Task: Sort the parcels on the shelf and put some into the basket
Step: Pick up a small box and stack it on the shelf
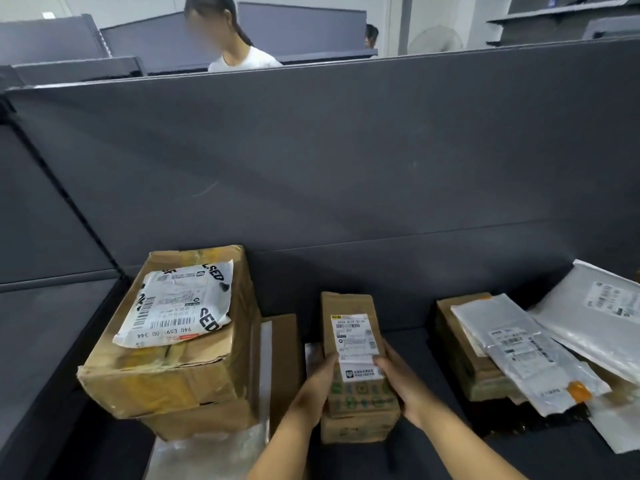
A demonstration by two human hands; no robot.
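Note:
A narrow brown cardboard parcel [349,317] with a white shipping label lies on the dark grey shelf [408,344] in front of me, stacked on another brown box [356,429]. My left hand [318,382] grips its left side and my right hand [401,382] grips its right side, thumbs on the label. To the left stands a large battered cardboard box [166,368] with a white plastic mailer [176,303] on top. No basket is in view.
At the right, a brown box [460,348] carries several grey plastic mailers [519,344], with a larger white mailer [595,313] leaning behind. A flat brown parcel [284,348] lies between the large box and my hands. Behind the grey back panel [311,150] stands a person in white [242,57].

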